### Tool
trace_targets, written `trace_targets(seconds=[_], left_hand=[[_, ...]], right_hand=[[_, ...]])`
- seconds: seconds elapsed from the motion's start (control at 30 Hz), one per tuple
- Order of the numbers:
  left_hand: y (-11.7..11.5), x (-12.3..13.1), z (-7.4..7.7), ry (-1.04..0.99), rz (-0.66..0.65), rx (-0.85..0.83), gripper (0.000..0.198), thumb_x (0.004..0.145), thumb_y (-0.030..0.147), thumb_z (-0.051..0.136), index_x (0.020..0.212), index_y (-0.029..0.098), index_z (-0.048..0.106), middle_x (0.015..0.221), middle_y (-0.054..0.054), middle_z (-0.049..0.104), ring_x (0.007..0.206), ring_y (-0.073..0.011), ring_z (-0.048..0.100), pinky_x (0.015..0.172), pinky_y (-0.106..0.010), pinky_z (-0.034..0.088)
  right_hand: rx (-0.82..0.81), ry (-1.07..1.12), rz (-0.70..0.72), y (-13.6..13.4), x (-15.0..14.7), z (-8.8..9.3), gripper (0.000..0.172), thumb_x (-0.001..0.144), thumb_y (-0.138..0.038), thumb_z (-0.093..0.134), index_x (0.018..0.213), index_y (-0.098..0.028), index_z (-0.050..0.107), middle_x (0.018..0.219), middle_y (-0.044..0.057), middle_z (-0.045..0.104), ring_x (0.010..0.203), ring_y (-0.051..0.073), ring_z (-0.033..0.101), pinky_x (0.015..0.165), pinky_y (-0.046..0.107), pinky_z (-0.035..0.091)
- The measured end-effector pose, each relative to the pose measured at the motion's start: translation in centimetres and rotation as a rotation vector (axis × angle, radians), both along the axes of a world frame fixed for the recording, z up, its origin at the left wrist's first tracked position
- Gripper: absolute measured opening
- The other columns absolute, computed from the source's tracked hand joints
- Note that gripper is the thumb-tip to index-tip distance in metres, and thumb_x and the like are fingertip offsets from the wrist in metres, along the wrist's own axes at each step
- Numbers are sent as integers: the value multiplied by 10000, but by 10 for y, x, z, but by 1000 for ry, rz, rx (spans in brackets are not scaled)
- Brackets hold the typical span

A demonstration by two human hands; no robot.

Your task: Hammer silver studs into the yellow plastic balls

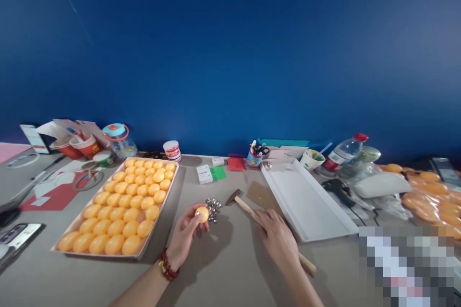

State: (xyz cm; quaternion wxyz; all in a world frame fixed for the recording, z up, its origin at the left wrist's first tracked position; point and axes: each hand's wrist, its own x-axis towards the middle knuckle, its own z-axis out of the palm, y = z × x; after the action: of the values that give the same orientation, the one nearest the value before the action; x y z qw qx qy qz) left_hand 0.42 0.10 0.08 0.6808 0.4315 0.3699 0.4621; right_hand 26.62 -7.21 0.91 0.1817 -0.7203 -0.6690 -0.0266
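Note:
My left hand point(187, 230), with a red bead bracelet at the wrist, pinches an orange ping-pong ball point(202, 214) between thumb and fingers. A tiny shiny piece shows on the ball near the thumb tip. Just behind it lies a small pile of silvery metal bits point(213, 208), too small to name. My right hand point(276, 236) lies over the wooden handle of a hammer point(246, 207), its fingers closed about it. The hammer's dark head points toward the pile. To the left, a shallow box point(142, 252) holds rows of orange balls point(117, 213).
A white tray point(302, 201) stands right of the hammer, partly over a brown card point(260, 195). Small white boxes point(204, 174) and a pen cup point(254, 157) are behind. A bottle point(344, 153) and bagged orange balls point(428, 199) sit right. A blue partition point(230, 67) closes the back.

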Motion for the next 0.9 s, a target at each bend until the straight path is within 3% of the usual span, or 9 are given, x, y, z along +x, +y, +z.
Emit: trace_targets(seconds=[0.17, 0.3, 0.33, 0.43, 0.53, 0.6, 0.7, 0.77, 0.9], left_hand=[[2, 1, 0, -6, 21, -38, 375, 804, 418, 660, 1057, 141, 648, 760, -45, 684, 592, -140, 575, 583, -255, 462], [3, 1, -2, -41, 29, -63, 371, 789, 403, 682, 1053, 146, 650, 914, -73, 702, 604, -124, 579, 591, -251, 475], [3, 1, -2, -47, 23, -68, 364, 789, 398, 683, 1051, 148, 652, 921, -73, 700, 606, -121, 578, 594, -249, 475], [3, 1, -2, -53, 14, -65, 338, 798, 386, 677, 1045, 157, 658, 921, -65, 690, 614, -116, 574, 598, -244, 476], [2, 2, -1, -37, 28, -51, 347, 778, 405, 691, 1026, 164, 666, 881, -52, 677, 611, -122, 564, 586, -245, 471], [2, 2, 1, -24, 26, -54, 363, 759, 416, 704, 1022, 168, 670, 840, -38, 668, 605, -124, 558, 584, -245, 467], [2, 2, 3, -36, 19, -56, 354, 747, 400, 714, 1012, 169, 674, 812, -25, 659, 604, -116, 556, 595, -240, 466], [2, 2, 4, -54, 23, -52, 342, 746, 382, 717, 1005, 163, 677, 813, -26, 658, 607, -113, 558, 605, -242, 471], [2, 3, 4, -65, 28, -61, 344, 745, 376, 717, 1014, 165, 676, 869, -41, 678, 612, -110, 562, 615, -248, 478]], right_hand=[[-24, 53, 17, -2, 3, 3, 303, 817, -119, 533, 1073, -223, 655, 970, 74, 672, 922, 233, 634, 814, 326, 489], [-7, 93, -18, -11, 21, 15, 245, 859, -266, 522, 1043, -218, 675, 1000, 81, 695, 920, 236, 652, 788, 333, 509], [28, 114, -59, -16, 30, 19, 256, 879, -310, 491, 1030, -218, 676, 1021, 81, 698, 918, 230, 659, 780, 331, 513], [148, 161, -290, -38, 67, 31, 346, 909, -435, 419, 998, -211, 667, 954, 66, 708, 616, 168, 642, 578, 283, 493], [248, 61, -510, -67, 116, 40, 422, 882, -510, 397, 966, -203, 674, 922, 105, 704, 666, 215, 648, 585, 318, 469], [186, -33, -701, -87, 150, 41, 464, 847, -549, 422, 1029, -206, 675, 936, 157, 706, 706, 269, 648, 583, 365, 436], [9, -103, -936, -112, 195, 32, 631, 746, -648, 512, 1047, -127, 698, 962, 315, 669, 679, 341, 630, 545, 428, 372], [-60, -30, -1004, -123, 217, 22, 765, 629, -733, 582, 1042, -100, 702, 880, 360, 656, 590, 356, 607, 483, 422, 316], [-139, 125, -1077, -128, 238, 3, 923, 493, -778, 655, 1098, -80, 674, 816, 358, 661, 487, 345, 578, 456, 410, 295]])
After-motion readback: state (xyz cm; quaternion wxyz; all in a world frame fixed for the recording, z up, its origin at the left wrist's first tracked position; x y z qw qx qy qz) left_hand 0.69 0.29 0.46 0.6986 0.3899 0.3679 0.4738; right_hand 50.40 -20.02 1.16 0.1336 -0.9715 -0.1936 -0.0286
